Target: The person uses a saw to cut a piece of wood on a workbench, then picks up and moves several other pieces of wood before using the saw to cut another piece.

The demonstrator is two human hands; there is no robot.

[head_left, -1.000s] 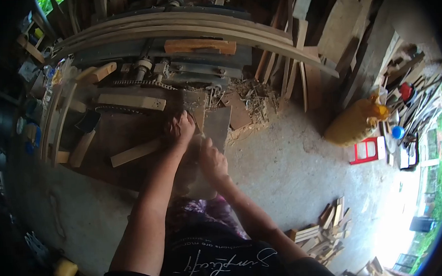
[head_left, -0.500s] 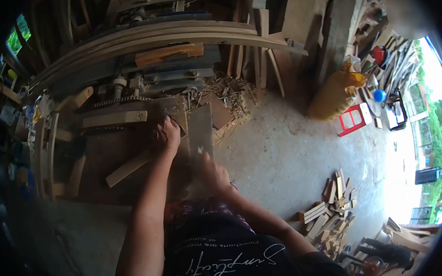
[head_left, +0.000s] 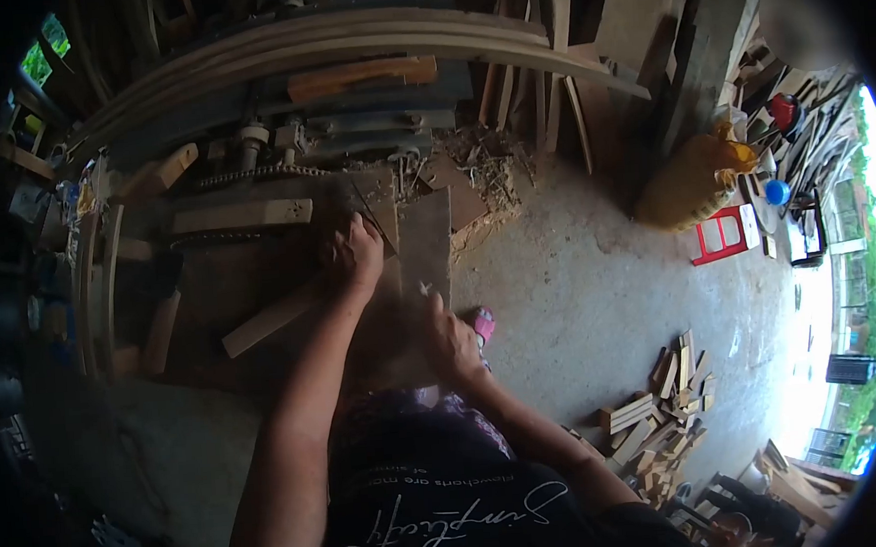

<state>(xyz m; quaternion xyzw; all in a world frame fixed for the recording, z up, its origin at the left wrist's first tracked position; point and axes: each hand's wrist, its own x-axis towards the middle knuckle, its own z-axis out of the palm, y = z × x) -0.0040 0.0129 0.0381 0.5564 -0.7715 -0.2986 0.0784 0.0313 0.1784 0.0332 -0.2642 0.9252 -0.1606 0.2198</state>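
Dark worktop (head_left: pixel 250 268) bears wood pieces (head_left: pixel 272 320) near the person's two hands (head_left: pixel 360 253).

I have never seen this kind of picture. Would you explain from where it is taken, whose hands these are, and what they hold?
No machine does the work here: these are a person's own bare hands. One camera, worn on the head, looks forward and down, so the arms reach up from the bottom of the picture. The left hand is over the dark surface, beside a thin strip; I cannot tell if it grips it. The right hand is nearer the body. A small pale thing shows near its fingers, too blurred to name. On the surface lie a block and a plank, with a chain beyond the block.
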